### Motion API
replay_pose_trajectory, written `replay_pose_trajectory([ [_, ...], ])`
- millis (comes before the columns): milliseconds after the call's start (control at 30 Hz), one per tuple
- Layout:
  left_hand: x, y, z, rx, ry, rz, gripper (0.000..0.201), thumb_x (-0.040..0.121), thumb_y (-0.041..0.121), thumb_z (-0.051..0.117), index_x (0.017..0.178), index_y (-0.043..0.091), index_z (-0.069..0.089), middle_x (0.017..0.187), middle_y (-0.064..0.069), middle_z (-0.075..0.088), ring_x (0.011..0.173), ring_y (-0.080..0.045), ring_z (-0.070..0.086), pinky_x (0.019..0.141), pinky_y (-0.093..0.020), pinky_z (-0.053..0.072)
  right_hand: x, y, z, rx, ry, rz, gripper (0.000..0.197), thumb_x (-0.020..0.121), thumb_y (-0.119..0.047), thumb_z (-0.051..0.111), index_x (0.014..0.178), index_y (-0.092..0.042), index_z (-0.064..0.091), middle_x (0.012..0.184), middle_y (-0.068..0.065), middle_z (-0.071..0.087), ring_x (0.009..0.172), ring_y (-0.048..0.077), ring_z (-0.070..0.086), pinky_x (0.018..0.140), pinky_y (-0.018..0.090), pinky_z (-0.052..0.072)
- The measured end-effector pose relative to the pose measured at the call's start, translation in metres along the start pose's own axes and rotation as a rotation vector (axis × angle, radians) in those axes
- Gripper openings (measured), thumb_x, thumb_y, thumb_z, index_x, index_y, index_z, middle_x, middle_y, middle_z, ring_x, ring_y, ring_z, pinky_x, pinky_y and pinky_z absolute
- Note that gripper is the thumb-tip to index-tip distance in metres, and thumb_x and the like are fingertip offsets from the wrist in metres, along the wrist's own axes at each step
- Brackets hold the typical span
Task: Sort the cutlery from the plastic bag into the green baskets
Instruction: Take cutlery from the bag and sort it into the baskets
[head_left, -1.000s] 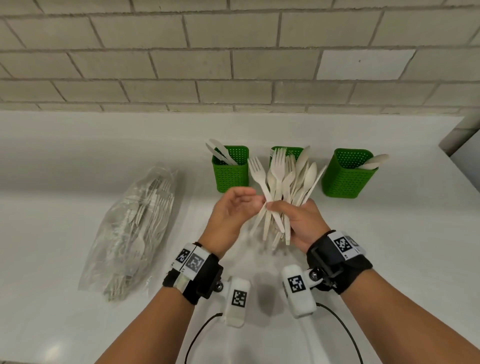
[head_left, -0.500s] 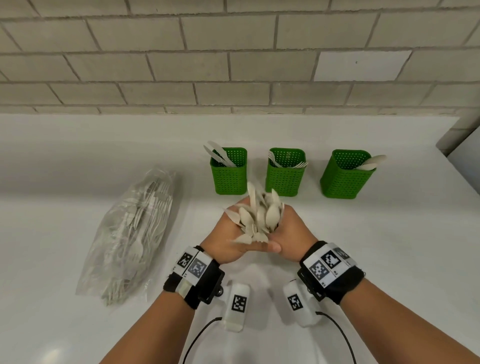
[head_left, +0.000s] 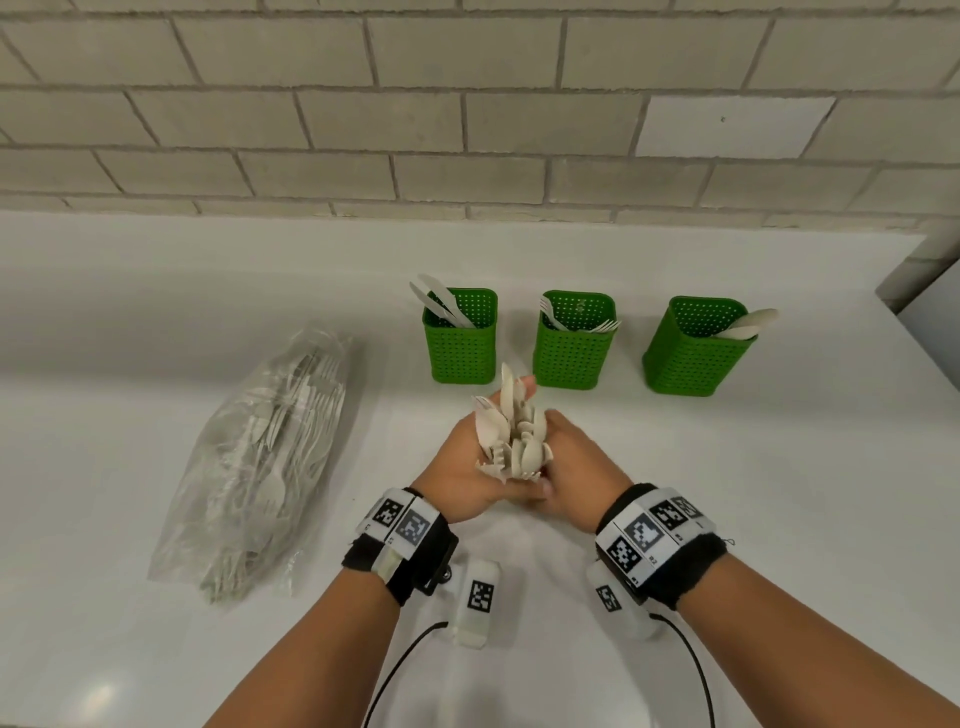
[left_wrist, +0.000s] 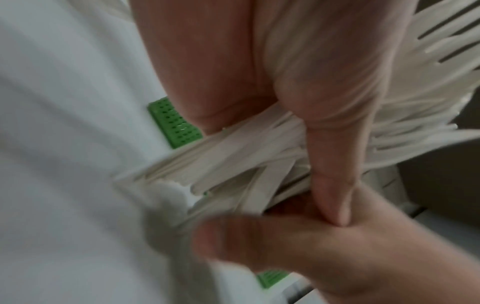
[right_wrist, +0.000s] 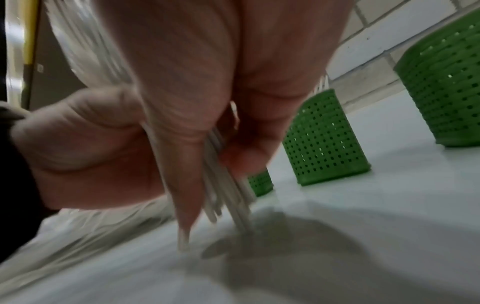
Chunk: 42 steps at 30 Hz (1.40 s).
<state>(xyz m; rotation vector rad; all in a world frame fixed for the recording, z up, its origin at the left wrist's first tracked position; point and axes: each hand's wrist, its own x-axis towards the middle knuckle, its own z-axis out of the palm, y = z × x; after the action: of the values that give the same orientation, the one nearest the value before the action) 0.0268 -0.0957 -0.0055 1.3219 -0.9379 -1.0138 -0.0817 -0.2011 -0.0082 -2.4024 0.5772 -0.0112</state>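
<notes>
A bundle of pale plastic cutlery (head_left: 511, 436) stands upright between both hands, heads up, handle ends (right_wrist: 233, 205) down near the counter. My left hand (head_left: 462, 475) and right hand (head_left: 571, 467) are both wrapped round the bundle (left_wrist: 246, 160) from either side. Three green baskets stand behind: the left one (head_left: 460, 343) holds knives, the middle one (head_left: 574, 345) forks, the right one (head_left: 693, 353) spoons. The clear plastic bag (head_left: 260, 467) with more cutlery lies at the left.
A white counter (head_left: 779, 493) runs to a brick wall (head_left: 467, 104) behind the baskets. The counter's right edge (head_left: 924, 353) drops off at the far right. Cables from the wrist cameras hang below my forearms.
The bundle was fanned out and raised in front of the middle basket; now it is gathered upright and lowered toward the counter, with both hands closed round it.
</notes>
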Motion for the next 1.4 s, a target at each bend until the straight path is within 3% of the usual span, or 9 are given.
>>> replay_pose_trajectory([
  [233, 0.0, -0.008, -0.008, -0.034, 0.056, 0.035, 0.07, 0.069, -0.007, 0.081, 0.134, 0.006, 0.056, 0.128, -0.004, 0.065, 0.117, -0.009, 0.06, 0.1, -0.027, 0.047, -0.006, -0.022, -0.007, -0.027, 0.096, -0.118, 0.044, 0.085, -0.016, 0.066, 0.128, -0.009, 0.059, 0.12, 0.013, 0.06, 0.108, 0.027, 0.058, 0.091, 0.036, 0.047],
  [400, -0.003, 0.008, -0.017, -0.571, -0.012, 0.091, 0.057, 0.07, 0.011, 0.082, 0.123, 0.012, 0.061, 0.137, -0.006, 0.059, 0.131, -0.026, 0.051, 0.098, -0.041, 0.049, -0.016, -0.038, -0.019, 0.168, 0.242, -0.231, 0.027, 0.082, -0.027, 0.076, 0.104, -0.013, 0.069, 0.084, -0.026, 0.042, 0.078, -0.014, 0.048, 0.071, 0.003, 0.035],
  [500, -0.001, 0.013, -0.021, -0.748, -0.096, 0.123, 0.071, 0.073, 0.02, 0.083, 0.136, 0.017, 0.051, 0.152, -0.013, 0.04, 0.145, -0.032, 0.029, 0.115, -0.048, 0.031, -0.018, -0.057, -0.023, 0.121, 0.236, -0.257, 0.03, 0.086, -0.04, 0.069, 0.106, -0.018, 0.069, 0.087, -0.014, 0.058, 0.079, -0.002, 0.055, 0.073, 0.015, 0.043],
  [600, 0.0, 0.014, -0.019, -0.709, -0.093, 0.123, 0.085, 0.07, 0.021, 0.085, 0.141, 0.008, 0.04, 0.154, -0.019, 0.034, 0.145, -0.032, 0.03, 0.116, -0.046, 0.03, -0.013, -0.067, -0.026, -0.034, 0.139, -0.169, 0.042, 0.092, -0.042, 0.06, 0.122, -0.012, 0.064, 0.109, 0.01, 0.063, 0.099, 0.026, 0.06, 0.083, 0.04, 0.048],
  [700, -0.001, 0.017, -0.013, -0.692, 0.023, 0.087, 0.057, 0.065, 0.021, 0.088, 0.116, 0.009, 0.066, 0.136, -0.018, 0.057, 0.135, -0.031, 0.047, 0.103, -0.038, 0.046, -0.008, -0.07, -0.027, -0.094, 0.067, -0.129, 0.047, 0.095, -0.04, 0.055, 0.134, -0.014, 0.054, 0.124, 0.009, 0.058, 0.113, 0.026, 0.056, 0.091, 0.039, 0.045],
  [800, 0.0, 0.015, -0.015, -0.718, 0.132, 0.054, 0.065, 0.064, 0.014, 0.085, 0.122, 0.002, 0.06, 0.124, -0.021, 0.065, 0.125, -0.03, 0.056, 0.095, -0.037, 0.051, -0.008, -0.069, -0.026, -0.022, 0.029, -0.161, 0.058, 0.094, -0.041, 0.057, 0.144, -0.016, 0.041, 0.141, 0.005, 0.044, 0.124, 0.022, 0.05, 0.099, 0.038, 0.045],
  [1000, 0.008, 0.007, -0.027, -0.229, 0.079, 0.053, 0.07, 0.073, 0.009, 0.081, 0.135, 0.003, 0.05, 0.132, -0.012, 0.061, 0.122, -0.019, 0.059, 0.095, -0.03, 0.05, 0.001, -0.043, -0.021, -0.037, 0.077, -0.002, 0.039, 0.085, -0.037, 0.065, 0.114, -0.012, 0.064, 0.104, 0.005, 0.053, 0.092, 0.026, 0.058, 0.08, 0.035, 0.048],
  [1167, 0.009, -0.01, -0.02, -0.078, 0.067, 0.014, 0.09, 0.065, -0.023, 0.076, 0.142, 0.003, 0.038, 0.127, -0.006, 0.061, 0.115, -0.007, 0.061, 0.093, -0.021, 0.048, 0.006, -0.02, -0.004, 0.129, 0.057, 0.054, 0.046, 0.077, -0.041, 0.06, 0.117, -0.018, 0.062, 0.111, 0.0, 0.064, 0.101, 0.017, 0.063, 0.088, 0.032, 0.052],
  [1400, 0.011, -0.02, -0.021, -0.02, 0.198, 0.0, 0.051, 0.06, -0.01, 0.071, 0.109, 0.0, 0.069, 0.112, -0.016, 0.071, 0.106, -0.017, 0.068, 0.089, -0.024, 0.052, 0.006, -0.023, 0.004, 0.037, 0.01, -0.035, 0.052, 0.083, -0.014, 0.07, 0.131, -0.008, 0.053, 0.123, 0.01, 0.059, 0.108, 0.024, 0.059, 0.088, 0.023, 0.044],
])
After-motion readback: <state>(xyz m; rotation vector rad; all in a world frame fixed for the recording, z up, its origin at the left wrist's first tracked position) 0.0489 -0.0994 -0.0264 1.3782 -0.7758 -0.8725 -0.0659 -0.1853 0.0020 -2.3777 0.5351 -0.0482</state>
